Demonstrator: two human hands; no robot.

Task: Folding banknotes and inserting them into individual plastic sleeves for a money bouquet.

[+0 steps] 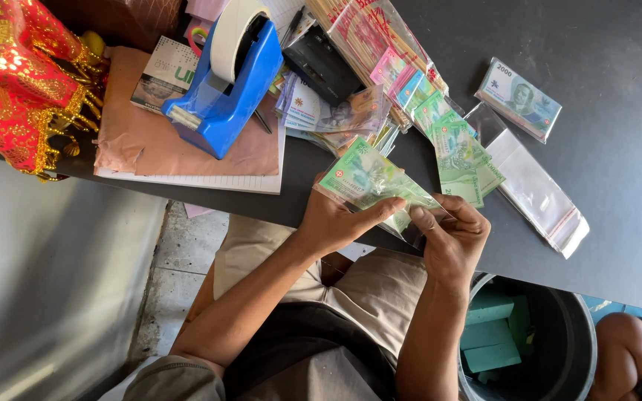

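Both of my hands hold a green banknote [369, 178] that sits inside a clear plastic sleeve, just above the near edge of the dark table [618, 148]. My left hand [336, 219] grips the sleeved note from below, thumb across its lower edge. My right hand [451, 234] pinches the sleeve's right end between thumb and fingers. More green banknotes [458, 152] lie spread on the table just beyond my hands.
A blue tape dispenser [224, 82] stands on brown paper at the left. Empty clear sleeves [536, 189] and a wrapped bundle of notes [518, 99] lie to the right. A red and gold ornament [13, 82] is far left. A black bin [551, 341] holding green blocks is below right.
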